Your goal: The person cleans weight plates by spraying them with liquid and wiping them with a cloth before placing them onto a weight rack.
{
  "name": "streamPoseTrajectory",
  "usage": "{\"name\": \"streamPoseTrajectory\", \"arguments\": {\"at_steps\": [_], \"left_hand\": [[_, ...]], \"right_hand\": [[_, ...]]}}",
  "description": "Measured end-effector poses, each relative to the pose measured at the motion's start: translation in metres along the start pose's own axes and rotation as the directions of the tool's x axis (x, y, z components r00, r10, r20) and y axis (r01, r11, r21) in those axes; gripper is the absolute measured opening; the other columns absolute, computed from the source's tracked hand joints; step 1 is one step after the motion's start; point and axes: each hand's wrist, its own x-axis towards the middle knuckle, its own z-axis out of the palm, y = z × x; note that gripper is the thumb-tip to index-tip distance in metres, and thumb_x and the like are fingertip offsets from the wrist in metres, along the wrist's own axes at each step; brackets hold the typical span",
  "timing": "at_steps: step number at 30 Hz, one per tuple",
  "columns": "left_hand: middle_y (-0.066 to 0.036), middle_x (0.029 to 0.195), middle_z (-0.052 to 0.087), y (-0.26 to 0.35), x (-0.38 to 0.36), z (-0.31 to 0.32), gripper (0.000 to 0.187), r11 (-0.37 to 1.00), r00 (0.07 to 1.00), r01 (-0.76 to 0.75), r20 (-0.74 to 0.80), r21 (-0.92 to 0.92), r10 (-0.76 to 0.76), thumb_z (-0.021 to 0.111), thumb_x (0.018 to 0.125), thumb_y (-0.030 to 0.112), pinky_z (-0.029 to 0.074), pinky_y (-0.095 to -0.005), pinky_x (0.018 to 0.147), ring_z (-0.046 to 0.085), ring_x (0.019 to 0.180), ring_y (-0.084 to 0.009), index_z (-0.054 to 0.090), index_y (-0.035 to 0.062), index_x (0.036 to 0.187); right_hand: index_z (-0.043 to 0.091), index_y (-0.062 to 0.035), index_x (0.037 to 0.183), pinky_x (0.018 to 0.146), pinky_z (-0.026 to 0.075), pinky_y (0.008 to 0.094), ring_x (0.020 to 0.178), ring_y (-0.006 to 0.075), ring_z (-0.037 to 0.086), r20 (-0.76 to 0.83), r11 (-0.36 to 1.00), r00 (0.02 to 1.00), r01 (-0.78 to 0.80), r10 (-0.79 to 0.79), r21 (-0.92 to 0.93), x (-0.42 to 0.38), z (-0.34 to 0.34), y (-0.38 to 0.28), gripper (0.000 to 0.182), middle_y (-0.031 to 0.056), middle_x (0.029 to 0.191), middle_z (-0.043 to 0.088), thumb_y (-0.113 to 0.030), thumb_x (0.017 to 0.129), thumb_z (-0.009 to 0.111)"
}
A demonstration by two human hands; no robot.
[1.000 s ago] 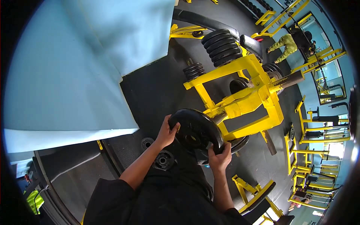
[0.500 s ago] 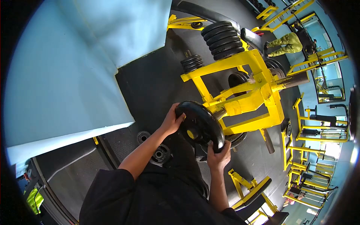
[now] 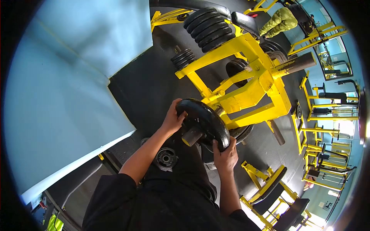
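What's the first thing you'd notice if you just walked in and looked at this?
The big black weight plate in the middle, gripped by the left hand on its far edge and the right hand on its near edge, with a peg poking through its hole. Right behind it stands the bright yellow machine frame, with a stack of black plates at the top.

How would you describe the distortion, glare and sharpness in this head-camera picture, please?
Head view: strong fisheye bending, with black corners around a round image; bright glare at the windows on the lower right; the weight plate, left hand and right hand are fairly sharp, while the yellow machine frame curves outward.
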Motion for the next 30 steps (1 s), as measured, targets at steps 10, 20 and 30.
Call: {"name": "streamPoseTrajectory", "arguments": {"at_steps": [10,20,30], "left_hand": [[-0.015,0.117,0.057,-0.014,0.056,0.029,0.044,0.998,0.998,-0.056,-0.002,0.026,0.056,0.064,0.094,0.004,0.048,-0.0337,0.094,0.059,0.109,-0.0217,0.041,0.0032,0.133],[-0.015,0.110,0.061,-0.012,0.083,0.046,0.044,0.988,0.996,-0.089,0.010,0.129,0.088,0.066,0.094,0.009,0.046,-0.0331,0.093,0.061,0.105,-0.0226,0.043,0.0009,0.131],[-0.016,0.114,0.059,-0.003,0.054,0.032,0.054,0.978,0.999,0.013,-0.046,0.207,-0.003,0.062,0.098,0.023,0.049,-0.0357,0.089,0.062,0.102,-0.0242,0.035,0.0042,0.140]], "right_hand": [[0.047,-0.0054,0.123,0.080,0.052,0.0506,0.098,0.0453,0.064,-0.062,0.991,0.989,-0.131,0.133,0.032,0.039,0.014,0.022,0.059,0.0246,0.111,0.064,-0.044,0.085,0.072],[0.042,-0.0084,0.137,0.088,0.050,0.0508,0.110,0.0448,0.060,-0.027,0.976,0.984,-0.172,0.177,0.136,0.071,0.025,0.047,0.070,0.0251,0.121,0.061,-0.046,0.085,0.072],[0.039,-0.0003,0.127,0.088,0.048,0.0490,0.106,0.0443,0.056,-0.079,0.989,0.996,0.055,-0.045,0.134,0.055,0.026,0.059,0.075,0.0247,0.116,0.051,-0.041,0.078,0.080]]}}
